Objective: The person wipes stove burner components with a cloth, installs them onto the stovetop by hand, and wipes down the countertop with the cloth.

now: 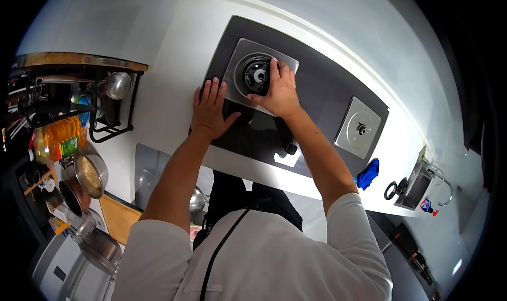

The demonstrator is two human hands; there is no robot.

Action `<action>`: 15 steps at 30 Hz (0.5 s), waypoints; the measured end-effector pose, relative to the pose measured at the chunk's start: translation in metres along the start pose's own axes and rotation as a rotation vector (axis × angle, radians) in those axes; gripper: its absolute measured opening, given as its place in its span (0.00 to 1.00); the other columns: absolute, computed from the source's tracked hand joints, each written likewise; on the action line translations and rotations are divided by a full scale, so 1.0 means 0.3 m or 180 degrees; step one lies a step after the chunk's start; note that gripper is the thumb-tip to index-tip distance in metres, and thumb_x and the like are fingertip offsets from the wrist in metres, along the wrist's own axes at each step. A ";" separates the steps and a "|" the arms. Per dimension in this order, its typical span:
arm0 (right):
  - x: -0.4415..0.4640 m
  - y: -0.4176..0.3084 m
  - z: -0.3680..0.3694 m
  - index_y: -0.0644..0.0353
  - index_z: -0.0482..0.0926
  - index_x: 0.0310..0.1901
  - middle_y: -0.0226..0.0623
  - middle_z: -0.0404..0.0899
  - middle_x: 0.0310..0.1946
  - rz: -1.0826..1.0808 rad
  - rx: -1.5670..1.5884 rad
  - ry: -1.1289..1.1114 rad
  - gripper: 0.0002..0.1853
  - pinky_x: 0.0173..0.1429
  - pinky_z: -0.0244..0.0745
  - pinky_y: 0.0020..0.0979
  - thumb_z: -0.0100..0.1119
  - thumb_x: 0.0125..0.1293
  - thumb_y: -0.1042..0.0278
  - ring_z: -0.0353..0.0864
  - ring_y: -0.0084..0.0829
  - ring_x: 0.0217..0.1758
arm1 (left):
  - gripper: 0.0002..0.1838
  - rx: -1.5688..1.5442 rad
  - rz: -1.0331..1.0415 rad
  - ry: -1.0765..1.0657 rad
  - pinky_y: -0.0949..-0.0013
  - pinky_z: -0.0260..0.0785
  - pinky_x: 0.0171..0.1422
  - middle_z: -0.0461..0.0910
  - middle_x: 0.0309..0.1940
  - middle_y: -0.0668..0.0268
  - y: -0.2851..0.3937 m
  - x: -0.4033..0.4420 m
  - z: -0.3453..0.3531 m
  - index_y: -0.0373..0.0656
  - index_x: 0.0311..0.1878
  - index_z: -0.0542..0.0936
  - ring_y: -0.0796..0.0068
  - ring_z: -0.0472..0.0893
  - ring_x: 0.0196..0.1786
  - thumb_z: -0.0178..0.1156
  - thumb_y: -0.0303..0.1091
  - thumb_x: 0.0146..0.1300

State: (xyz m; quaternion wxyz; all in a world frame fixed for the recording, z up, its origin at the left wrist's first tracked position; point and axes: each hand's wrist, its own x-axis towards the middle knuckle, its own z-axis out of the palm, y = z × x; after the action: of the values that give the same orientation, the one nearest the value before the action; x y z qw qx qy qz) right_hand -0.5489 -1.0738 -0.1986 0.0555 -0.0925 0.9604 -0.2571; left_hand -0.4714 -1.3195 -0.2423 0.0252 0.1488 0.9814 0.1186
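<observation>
A dark gas cooktop (317,90) with two burners lies before me. My left hand (210,112) rests flat on its left edge, fingers stretched out and thumb apart, beside the square metal burner plate (232,82). My right hand (281,92) is at the right side of the round left burner (259,76), with thumb and fingers spread along its dark rim. No separate object shows in either hand. The right burner (362,129) sits in its own metal plate, away from both hands. A control knob (289,148) is near my right forearm.
A blue cloth (368,174) and black rings (391,190) lie on the counter toward the sink (414,190), near a spray bottle (428,206). At left are a black rack (138,103) with a ladle (118,85), oil bottles (60,140) and several pots (100,248).
</observation>
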 end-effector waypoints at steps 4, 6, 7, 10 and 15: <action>0.000 0.020 0.011 0.76 0.60 0.80 0.58 0.64 0.75 -0.0141 0.0037 0.0045 0.69 0.82 0.63 0.50 0.88 0.43 0.43 0.65 0.58 0.76 | 0.57 0.0046 0.0012 0.0003 0.37 0.45 0.88 0.52 0.87 0.49 -0.001 -0.002 0.001 0.42 0.87 0.54 0.46 0.51 0.88 0.65 0.67 0.67; -0.002 0.032 0.011 0.76 0.61 0.80 0.59 0.64 0.75 -0.0182 0.0094 0.0058 0.69 0.82 0.64 0.49 0.88 0.43 0.43 0.65 0.59 0.76 | 0.57 0.0051 0.0005 -0.0030 0.37 0.46 0.88 0.53 0.87 0.49 0.001 0.002 0.003 0.43 0.87 0.54 0.45 0.52 0.88 0.66 0.67 0.67; 0.000 0.037 0.012 0.76 0.60 0.80 0.60 0.65 0.74 -0.0213 0.0119 0.0062 0.69 0.82 0.64 0.49 0.89 0.43 0.43 0.65 0.59 0.76 | 0.57 0.0052 0.0025 0.0014 0.37 0.47 0.88 0.53 0.87 0.49 0.001 0.004 0.002 0.43 0.87 0.53 0.45 0.52 0.88 0.66 0.67 0.67; 0.009 0.050 0.002 0.75 0.61 0.80 0.59 0.65 0.74 -0.0310 0.0139 0.0031 0.69 0.82 0.65 0.49 0.89 0.43 0.43 0.67 0.58 0.76 | 0.57 0.0129 0.0035 0.0018 0.38 0.46 0.88 0.51 0.88 0.51 -0.003 -0.001 0.002 0.44 0.88 0.52 0.48 0.51 0.89 0.63 0.69 0.68; 0.016 0.043 -0.006 0.75 0.61 0.80 0.57 0.66 0.74 -0.0243 0.0056 -0.0048 0.69 0.81 0.65 0.47 0.88 0.43 0.42 0.66 0.57 0.76 | 0.56 0.0256 -0.0036 -0.0050 0.40 0.43 0.90 0.50 0.89 0.55 -0.001 -0.002 0.009 0.47 0.89 0.51 0.53 0.49 0.90 0.58 0.73 0.70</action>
State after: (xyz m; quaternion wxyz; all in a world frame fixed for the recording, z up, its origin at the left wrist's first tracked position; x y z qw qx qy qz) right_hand -0.5559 -1.0629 -0.2040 0.0536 -0.1305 0.9534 -0.2667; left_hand -0.4706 -1.3194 -0.2448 0.0275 0.1451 0.9860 0.0778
